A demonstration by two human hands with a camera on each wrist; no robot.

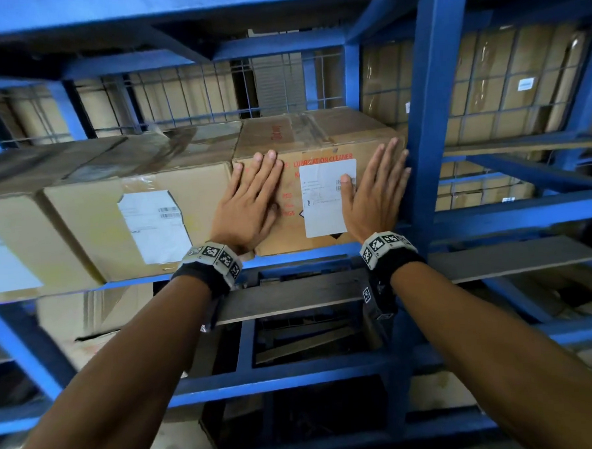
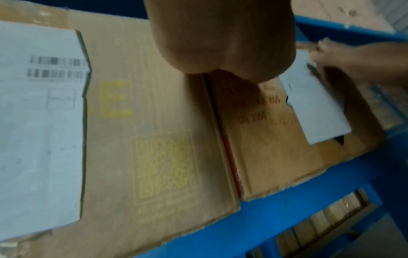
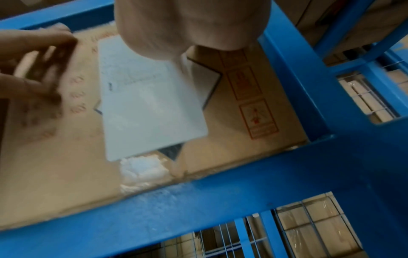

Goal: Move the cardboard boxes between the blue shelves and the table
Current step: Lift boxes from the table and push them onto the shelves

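Head view: a cardboard box (image 1: 319, 175) printed in red "LUBRICATION CLEANER" stands on a shelf of the blue shelves (image 1: 433, 121), its right side close against a blue upright post and its left side touching a neighbouring cardboard box (image 1: 143, 211). The left hand (image 1: 249, 206) lies flat on the left part of the box's front face, fingers straight and pointing up, gripping nothing; the fingertips reach the upper front edge. The right hand (image 1: 375, 192) lies flat on the right part of the same face, fingers straight and slightly spread, with the thumb resting on a white label (image 1: 327, 198) stuck to the box. Both wrists carry black bands with square black-and-white markers. Left wrist view: the heel of the left hand (image 2: 220, 38) sits just at the seam between the two boxes, and the neighbouring box shows a yellow letter "E" and a yellow code square; the picture is blurred. Right wrist view: the right hand (image 3: 192, 22) presses the box face above the white label (image 3: 150, 104), with the blue shelf beam directly below the box's lower edge. Behind wire mesh at the back of the shelves stand further wrapped cartons (image 1: 507, 86).
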